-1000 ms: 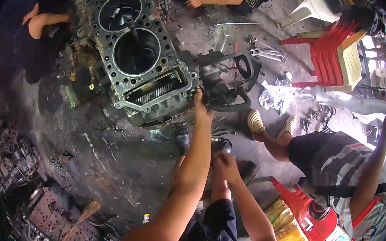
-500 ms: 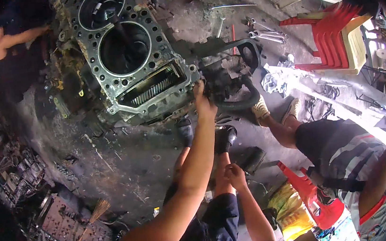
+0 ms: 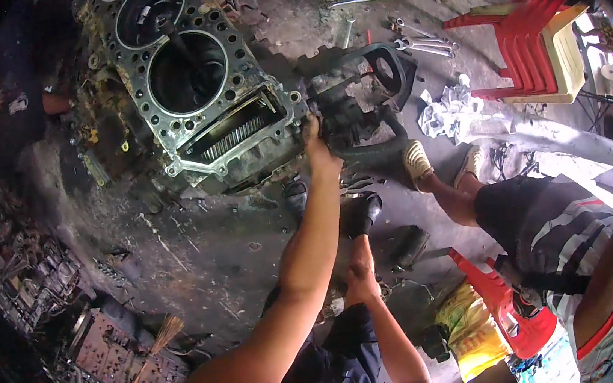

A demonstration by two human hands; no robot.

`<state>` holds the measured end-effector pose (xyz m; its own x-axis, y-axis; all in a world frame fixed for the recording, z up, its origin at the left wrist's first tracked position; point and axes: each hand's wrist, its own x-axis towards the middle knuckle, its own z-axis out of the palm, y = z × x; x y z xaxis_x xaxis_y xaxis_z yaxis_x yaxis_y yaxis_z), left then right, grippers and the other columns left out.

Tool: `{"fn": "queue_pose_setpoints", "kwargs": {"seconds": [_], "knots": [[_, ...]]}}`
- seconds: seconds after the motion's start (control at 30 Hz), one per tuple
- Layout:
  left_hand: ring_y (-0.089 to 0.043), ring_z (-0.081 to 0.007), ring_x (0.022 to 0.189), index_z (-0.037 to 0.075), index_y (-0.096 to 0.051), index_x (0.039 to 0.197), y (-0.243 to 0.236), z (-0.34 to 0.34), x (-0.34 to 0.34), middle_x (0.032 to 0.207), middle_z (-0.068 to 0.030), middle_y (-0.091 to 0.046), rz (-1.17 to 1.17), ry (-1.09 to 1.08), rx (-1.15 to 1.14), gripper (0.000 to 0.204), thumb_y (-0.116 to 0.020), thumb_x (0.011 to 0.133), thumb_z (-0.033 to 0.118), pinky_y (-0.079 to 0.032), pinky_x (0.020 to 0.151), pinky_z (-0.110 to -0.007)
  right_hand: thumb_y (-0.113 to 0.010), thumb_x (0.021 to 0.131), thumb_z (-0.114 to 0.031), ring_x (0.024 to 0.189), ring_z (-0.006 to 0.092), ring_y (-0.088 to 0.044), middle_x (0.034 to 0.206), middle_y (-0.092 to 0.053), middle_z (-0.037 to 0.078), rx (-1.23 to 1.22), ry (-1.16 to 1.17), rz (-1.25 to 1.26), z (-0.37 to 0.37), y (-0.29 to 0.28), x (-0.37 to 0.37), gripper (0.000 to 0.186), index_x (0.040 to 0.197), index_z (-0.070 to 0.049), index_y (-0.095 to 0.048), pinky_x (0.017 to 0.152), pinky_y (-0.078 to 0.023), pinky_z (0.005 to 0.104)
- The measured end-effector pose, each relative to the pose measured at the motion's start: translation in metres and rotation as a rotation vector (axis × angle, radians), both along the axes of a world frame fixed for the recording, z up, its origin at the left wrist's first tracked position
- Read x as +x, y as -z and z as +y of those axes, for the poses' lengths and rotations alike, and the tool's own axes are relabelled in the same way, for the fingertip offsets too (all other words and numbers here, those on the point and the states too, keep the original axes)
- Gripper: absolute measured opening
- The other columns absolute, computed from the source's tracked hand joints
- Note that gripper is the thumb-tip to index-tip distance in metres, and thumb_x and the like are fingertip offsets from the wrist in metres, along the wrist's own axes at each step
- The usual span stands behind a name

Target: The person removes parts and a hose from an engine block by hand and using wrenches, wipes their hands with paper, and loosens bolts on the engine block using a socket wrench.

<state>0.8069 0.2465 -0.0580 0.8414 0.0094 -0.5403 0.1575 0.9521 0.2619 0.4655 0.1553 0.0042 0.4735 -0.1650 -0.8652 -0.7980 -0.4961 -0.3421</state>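
Note:
My left hand [image 3: 315, 139] reaches to the near right corner of a large greasy engine block [image 3: 123, 76], with fingers curled at its side; what they grip is hidden. The block shows open cylinder bores [image 3: 187, 73] and a toothed gear [image 3: 232, 137] in its end opening. A dark housing [image 3: 404, 82] with a thick curved loop sits just right of that hand. My right hand [image 3: 360, 285] rests low at my right leg, below the block, its fingers too unclear to read.
A person in a striped shirt [image 3: 572, 237] is close on the right; others are partly seen at the far left and top. Stacked red chairs [image 3: 513, 50], another red chair [image 3: 520, 341], wrenches [image 3: 426, 49], greasy engine parts [image 3: 36, 275] and a straw broom [image 3: 164, 332] surround the block.
The view has shifted, putting the block higher and further left. My right hand has moved down along my leg. The co-workers at left and top have shifted their arms; my left hand stays at the corner.

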Motion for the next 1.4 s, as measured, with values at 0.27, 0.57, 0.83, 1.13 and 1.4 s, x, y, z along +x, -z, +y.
{"fn": "queue_pose_setpoints", "kwargs": {"seconds": [0.27, 0.57, 0.83, 1.13, 1.4], "knots": [[-0.059, -0.0241, 0.097, 0.008, -0.054, 0.115, -0.005, -0.003, 0.000, 0.109, -0.0083, -0.061, 0.072, -0.018, -0.125, 0.041, -0.049, 0.091, 0.041, -0.049, 0.084, -0.039, -0.058, 0.079, -0.026, 0.094, 0.0266, -0.064, 0.096, -0.066, 0.018, 0.000, 0.140, -0.056, -0.018, 0.022, -0.034, 0.032, 0.103, -0.005, -0.063, 0.083, -0.048, 0.0352], [-0.061, -0.0262, 0.092, 0.008, -0.054, 0.112, -0.005, -0.008, 0.005, 0.105, -0.0097, -0.061, 0.082, -0.025, 0.102, 0.046, -0.049, 0.089, 0.048, -0.050, 0.081, -0.042, -0.057, 0.080, -0.029, 0.090, 0.0286, -0.065, 0.091, -0.067, 0.018, -0.077, 0.020, -0.069, -0.031, 0.030, -0.049, 0.032, 0.100, -0.006, -0.063, 0.080, -0.050, 0.0368], [-0.058, -0.0274, 0.099, 0.007, -0.054, 0.113, -0.010, 0.007, 0.009, 0.108, -0.0098, -0.061, 0.103, -0.002, 0.095, 0.042, -0.048, 0.091, 0.043, -0.049, 0.084, -0.044, -0.055, 0.078, -0.049, 0.097, 0.0317, -0.060, 0.100, -0.066, 0.012, -0.145, -0.120, 0.121, -0.014, 0.009, -0.024, 0.043, 0.110, -0.022, -0.061, 0.083, -0.048, 0.0405], [-0.056, -0.0287, 0.104, 0.011, -0.051, 0.119, -0.016, 0.001, 0.002, 0.118, -0.0113, -0.056, -0.018, 0.034, -0.127, 0.046, -0.052, 0.089, 0.045, -0.045, 0.090, -0.046, -0.054, 0.079, -0.048, 0.091, 0.0292, -0.062, 0.094, -0.067, 0.010, -0.164, -0.164, -0.017, -0.017, 0.013, -0.035, 0.043, 0.105, -0.017, -0.065, 0.080, -0.048, 0.0378], [-0.055, -0.0222, 0.103, 0.009, -0.052, 0.120, -0.024, 0.013, -0.019, 0.114, -0.0061, -0.058, 0.252, 0.164, 0.180, 0.048, -0.059, 0.085, 0.042, -0.044, 0.089, -0.040, -0.053, 0.088, -0.022, 0.102, 0.0257, -0.058, 0.105, -0.063, 0.017, 0.001, 0.082, -0.334, 0.007, 0.038, 0.034, 0.031, 0.113, -0.004, -0.057, 0.083, -0.044, 0.0297]]}}
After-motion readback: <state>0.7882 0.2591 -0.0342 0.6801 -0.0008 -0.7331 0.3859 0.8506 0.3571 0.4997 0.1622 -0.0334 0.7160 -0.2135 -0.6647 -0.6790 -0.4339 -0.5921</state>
